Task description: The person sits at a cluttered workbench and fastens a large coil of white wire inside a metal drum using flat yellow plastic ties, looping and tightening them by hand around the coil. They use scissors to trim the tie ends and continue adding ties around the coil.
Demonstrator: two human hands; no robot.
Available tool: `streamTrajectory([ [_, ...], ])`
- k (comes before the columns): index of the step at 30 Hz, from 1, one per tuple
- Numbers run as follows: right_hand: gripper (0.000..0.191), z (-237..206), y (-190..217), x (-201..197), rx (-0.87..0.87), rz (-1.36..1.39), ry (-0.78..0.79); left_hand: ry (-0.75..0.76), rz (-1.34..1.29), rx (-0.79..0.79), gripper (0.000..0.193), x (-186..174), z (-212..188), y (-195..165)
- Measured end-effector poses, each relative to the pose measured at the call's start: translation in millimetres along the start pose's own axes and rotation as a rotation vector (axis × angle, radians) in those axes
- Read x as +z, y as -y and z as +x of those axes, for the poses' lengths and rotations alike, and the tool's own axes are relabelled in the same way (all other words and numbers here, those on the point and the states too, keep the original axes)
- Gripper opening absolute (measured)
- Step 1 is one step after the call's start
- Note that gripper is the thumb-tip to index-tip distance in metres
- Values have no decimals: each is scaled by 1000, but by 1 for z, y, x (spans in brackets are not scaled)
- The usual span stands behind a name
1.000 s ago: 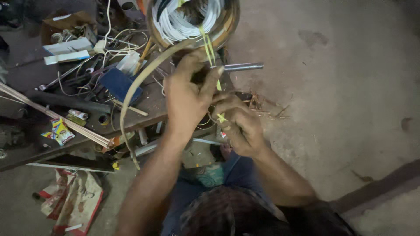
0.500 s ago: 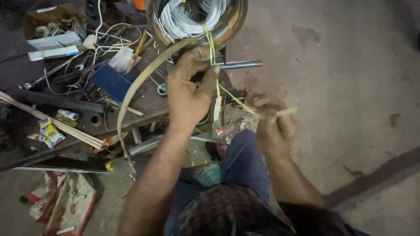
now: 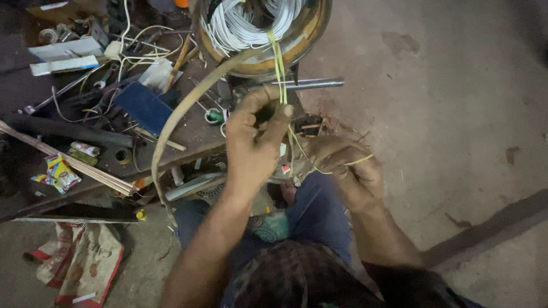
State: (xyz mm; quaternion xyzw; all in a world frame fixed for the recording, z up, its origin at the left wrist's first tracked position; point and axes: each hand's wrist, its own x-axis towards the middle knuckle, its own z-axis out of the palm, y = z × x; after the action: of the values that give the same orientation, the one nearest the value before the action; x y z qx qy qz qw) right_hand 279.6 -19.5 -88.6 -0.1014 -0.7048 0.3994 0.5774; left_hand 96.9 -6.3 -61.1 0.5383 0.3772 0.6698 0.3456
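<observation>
Both hands are closed on a yellow-green strip (image 3: 279, 63) looped through the white wire coil (image 3: 240, 25), left hand (image 3: 254, 142) pinching it below the coil, right hand (image 3: 348, 171) pulling its tail; overpulling could likely snap it.

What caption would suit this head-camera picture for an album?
Left hand pinches a yellow-green strip below a white wire coil while the right hand pulls its other end.
</observation>
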Motion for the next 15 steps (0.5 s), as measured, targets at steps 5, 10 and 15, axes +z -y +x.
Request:
streamTrajectory([
  [5, 24, 8, -3, 2, -56, -183, 138, 13, -216, -222, 19, 6, -9, 10],
  [10, 24, 4, -6, 9, -21, -211, 153, -26, 39, 71, 21, 6, -10, 6],
  [15, 27, -3, -27, -2, 151, -230, 147, -36, 169, 85, 17, -4, -2, -5],
])
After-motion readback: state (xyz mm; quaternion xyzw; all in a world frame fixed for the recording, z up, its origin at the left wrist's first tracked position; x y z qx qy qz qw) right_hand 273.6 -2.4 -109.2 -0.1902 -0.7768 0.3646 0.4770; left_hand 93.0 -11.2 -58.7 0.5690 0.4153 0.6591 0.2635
